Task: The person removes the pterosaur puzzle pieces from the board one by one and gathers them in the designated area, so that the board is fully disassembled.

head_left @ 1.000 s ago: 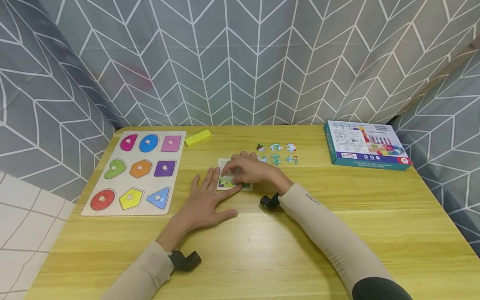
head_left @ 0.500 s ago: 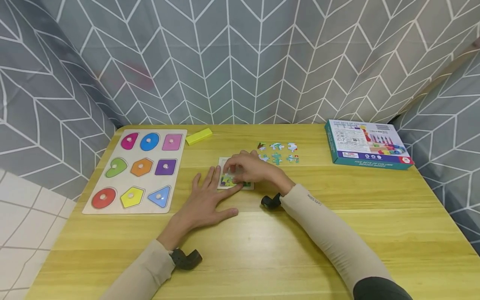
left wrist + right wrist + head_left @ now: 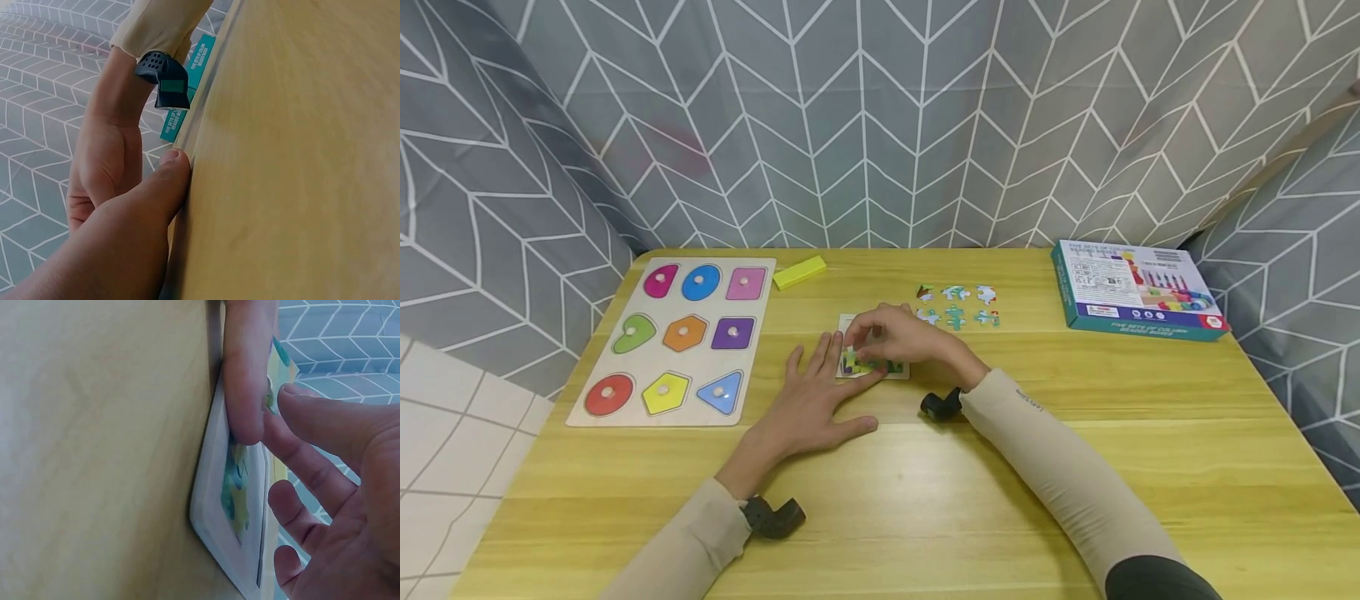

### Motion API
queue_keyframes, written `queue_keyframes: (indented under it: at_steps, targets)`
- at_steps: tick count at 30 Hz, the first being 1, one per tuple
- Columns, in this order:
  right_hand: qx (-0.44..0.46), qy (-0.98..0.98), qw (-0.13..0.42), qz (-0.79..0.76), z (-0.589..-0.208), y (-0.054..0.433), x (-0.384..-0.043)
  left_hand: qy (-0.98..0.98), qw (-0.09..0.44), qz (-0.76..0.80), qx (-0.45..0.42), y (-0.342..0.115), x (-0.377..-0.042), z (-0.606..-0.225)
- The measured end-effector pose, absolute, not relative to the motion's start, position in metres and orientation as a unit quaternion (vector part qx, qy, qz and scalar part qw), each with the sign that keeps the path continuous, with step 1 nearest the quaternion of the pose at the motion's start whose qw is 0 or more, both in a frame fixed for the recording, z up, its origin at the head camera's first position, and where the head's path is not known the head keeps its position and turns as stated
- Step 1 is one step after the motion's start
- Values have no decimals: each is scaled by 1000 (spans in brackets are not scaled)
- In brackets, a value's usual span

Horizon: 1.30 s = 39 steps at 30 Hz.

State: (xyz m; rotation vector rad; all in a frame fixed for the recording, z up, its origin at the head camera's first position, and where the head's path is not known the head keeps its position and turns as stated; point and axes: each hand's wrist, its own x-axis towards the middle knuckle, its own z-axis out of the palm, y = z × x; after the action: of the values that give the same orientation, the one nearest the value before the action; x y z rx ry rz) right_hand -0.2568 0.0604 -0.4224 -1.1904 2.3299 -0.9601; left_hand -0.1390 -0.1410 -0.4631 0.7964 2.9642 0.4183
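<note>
A small jigsaw tray (image 3: pixel 895 375) with a white border lies near the middle of the table, partly filled with green and yellow pieces. My left hand (image 3: pixel 808 404) lies spread flat beside it, its index finger resting across the tray's near edge. Over the tray, my right hand (image 3: pixel 898 333) curls thumb and index finger together on a small jigsaw piece (image 3: pixel 270 400), mostly hidden by fingers. In the right wrist view, the tray border (image 3: pixel 212 500) shows edge-on beneath the left index finger. Several loose jigsaw pieces (image 3: pixel 955 317) sit in two rows beyond the right hand.
To the left lies a wooden peg board (image 3: pixel 647 367) with several coloured shapes. A yellow block (image 3: pixel 800 272) is near the table's back edge. At the back right stands a teal-sided toy box (image 3: pixel 1138 287). A grey patterned curtain (image 3: pixel 880 125) hangs behind the table.
The right hand's fingertips have shifted slightly over the tray's left part. The left hand keeps its place, and the loose pieces lie as before.
</note>
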Motion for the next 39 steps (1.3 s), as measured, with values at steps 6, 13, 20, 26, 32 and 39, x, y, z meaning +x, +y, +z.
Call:
queue_keyframes:
  at_steps: [6,13,20,26,32,39]
  targets:
    - [-421,799,200,-380,-426,60,-257,956,23,140,258,-140,-139,-463]
    - [-388,779,243,-428,-427,61,-254,955,22,141,259,-139,-139,-463]
    - [-381,770,239,-453,-429,63,-253,956,23,139,259,-138,-139,-462]
    - [-376,767,224,-470,-428,70,-256,956,23,139,258,-139,-139,-464]
    - [-373,767,200,-482,-427,83,-256,956,26,147,251,-139,-139,-464]
    - [-349,787,168,-481,-424,106,-253,957,27,149,246,-140,-138,-463]
